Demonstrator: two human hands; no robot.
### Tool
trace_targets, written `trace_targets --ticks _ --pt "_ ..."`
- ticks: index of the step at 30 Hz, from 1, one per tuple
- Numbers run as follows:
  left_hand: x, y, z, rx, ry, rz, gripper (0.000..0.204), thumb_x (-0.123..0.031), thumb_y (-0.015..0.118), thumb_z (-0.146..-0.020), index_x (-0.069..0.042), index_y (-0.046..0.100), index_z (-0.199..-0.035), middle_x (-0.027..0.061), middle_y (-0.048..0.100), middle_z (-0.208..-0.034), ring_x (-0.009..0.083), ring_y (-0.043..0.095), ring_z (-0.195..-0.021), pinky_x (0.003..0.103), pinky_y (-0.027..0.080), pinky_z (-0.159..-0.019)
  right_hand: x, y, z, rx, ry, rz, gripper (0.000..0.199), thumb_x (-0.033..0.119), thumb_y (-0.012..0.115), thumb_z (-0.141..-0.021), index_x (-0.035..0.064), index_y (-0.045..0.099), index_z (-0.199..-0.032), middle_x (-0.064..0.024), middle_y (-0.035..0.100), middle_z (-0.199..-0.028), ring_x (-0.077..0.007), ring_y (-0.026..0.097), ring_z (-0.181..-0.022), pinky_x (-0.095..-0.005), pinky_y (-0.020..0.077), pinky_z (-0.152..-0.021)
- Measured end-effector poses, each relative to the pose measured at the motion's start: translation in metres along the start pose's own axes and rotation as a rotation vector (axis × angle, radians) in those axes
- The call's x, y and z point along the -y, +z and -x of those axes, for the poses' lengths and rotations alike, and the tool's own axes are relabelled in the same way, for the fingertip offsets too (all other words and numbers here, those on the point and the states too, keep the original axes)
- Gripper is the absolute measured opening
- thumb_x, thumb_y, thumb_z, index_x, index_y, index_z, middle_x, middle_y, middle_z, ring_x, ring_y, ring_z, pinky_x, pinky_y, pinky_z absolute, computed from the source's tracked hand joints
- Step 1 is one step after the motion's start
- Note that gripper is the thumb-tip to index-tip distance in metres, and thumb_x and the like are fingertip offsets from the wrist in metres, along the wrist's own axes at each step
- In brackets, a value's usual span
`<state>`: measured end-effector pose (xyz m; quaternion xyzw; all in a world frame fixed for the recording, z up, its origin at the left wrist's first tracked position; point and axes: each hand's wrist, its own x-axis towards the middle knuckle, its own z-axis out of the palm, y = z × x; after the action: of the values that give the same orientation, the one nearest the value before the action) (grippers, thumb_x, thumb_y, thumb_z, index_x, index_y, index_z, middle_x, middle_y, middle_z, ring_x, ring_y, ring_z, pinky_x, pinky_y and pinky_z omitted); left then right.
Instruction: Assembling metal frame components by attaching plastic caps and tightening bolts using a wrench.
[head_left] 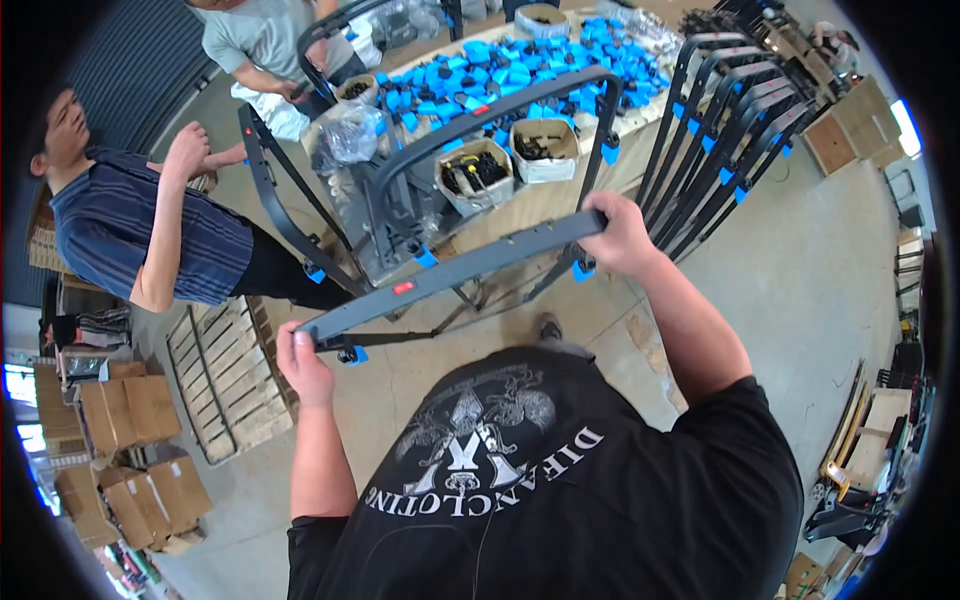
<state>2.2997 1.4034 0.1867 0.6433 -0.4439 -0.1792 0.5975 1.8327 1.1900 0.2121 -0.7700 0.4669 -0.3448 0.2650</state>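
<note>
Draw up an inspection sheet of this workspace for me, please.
Surface: table, strewn with blue pieces; two open boxes of dark parts near its closer edge.
Job's things: dark frame, held up in front of the table.
Clutter: crumpled clear plastic at the table's left end.
Hands: left hand and right hand grip the frame's bar at opposite ends.
Cables: nothing clearly seen.
Surroundings: row of similar frames at right; wooden pallet, cardboard boxes and person in striped shirt at left.
</note>
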Motion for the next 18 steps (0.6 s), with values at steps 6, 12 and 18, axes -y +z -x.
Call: trace_targets --ticks 6,12,18 --pt "-0.054 0.112 -0.006 -0.090 -0.068 0.025 0.026 -0.019 0.051 -0.104 -0.006 0.052 -0.081 -0.0055 0.044 -0.076 0.0052 0.037 -0.073 0.024 0.030 -0.064 -0.057 -0.079 -0.068 0.084 0.062 -0.096 0.022 0.006 0.075 -0.068 0.0043 0.056 -0.081 -0.0030 0.052 -0.070 -0.0128 0.052 -0.068 -0.0302 0.0449 -0.065" --pt "-0.049 0.213 -0.014 -0.183 -0.144 0.016 0.028 -0.020 0.055 -0.104 -0.005 0.056 -0.080 -0.0076 0.047 -0.075 0.0034 0.036 -0.071 0.023 0.029 -0.063 -0.133 -0.124 -0.114 0.117 0.084 -0.064 0.022 0.009 0.075 -0.071 0.0032 0.058 -0.083 -0.0054 0.053 -0.073 -0.0139 0.052 -0.071 -0.0310 0.0457 -0.066" --pt "-0.043 0.242 -0.034 -0.227 -0.138 0.057 0.030 -0.026 0.056 -0.103 -0.009 0.059 -0.079 -0.0090 0.050 -0.073 0.0009 0.038 -0.066 0.021 0.027 -0.057 -0.140 -0.134 -0.154 0.195 0.120 -0.047 0.027 0.017 0.077 -0.071 0.0024 0.065 -0.090 -0.0123 0.063 -0.077 -0.0240 0.062 -0.073 -0.0367 0.0498 -0.070"
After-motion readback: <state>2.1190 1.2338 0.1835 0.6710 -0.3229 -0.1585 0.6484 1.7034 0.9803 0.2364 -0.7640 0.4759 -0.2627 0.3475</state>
